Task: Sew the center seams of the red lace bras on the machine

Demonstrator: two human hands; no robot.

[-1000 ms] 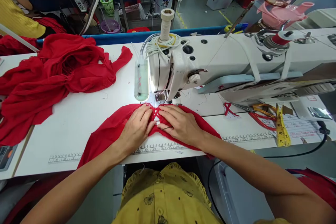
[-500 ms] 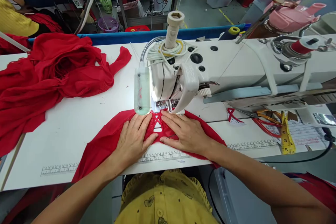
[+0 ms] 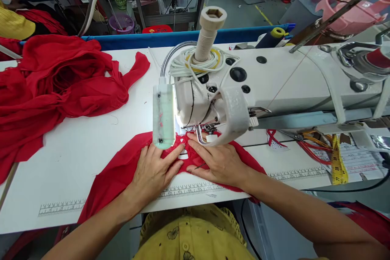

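Observation:
A red garment piece (image 3: 122,170) with a lace, criss-cross middle lies under the needle area of a white sewing machine (image 3: 195,105). My left hand (image 3: 157,166) rests on its left side, fingers spread, the fingertips partly behind the clear light guard (image 3: 163,115). On the right side my right hand (image 3: 221,164) presses flat, its fingertips close to the presser foot (image 3: 210,129) and partly hidden by the machine's white curved guard. A thin dark pointed thing (image 3: 200,165) shows by my right thumb; I cannot tell what it is or whether it is held.
A heap of red fabric (image 3: 61,77) covers the table's left. At right lie orange-handled scissors (image 3: 313,142), a yellow tape measure (image 3: 338,162) and a red lace scrap (image 3: 274,138). A dark thread cone (image 3: 271,38) stands behind the machine. Another person's yellow sleeve (image 3: 15,22) shows far left.
The view has shifted, so the machine looks larger. Both hands still lie on the red garment piece. My left index finger is now nearer the lace middle, and less of the criss-cross shows.

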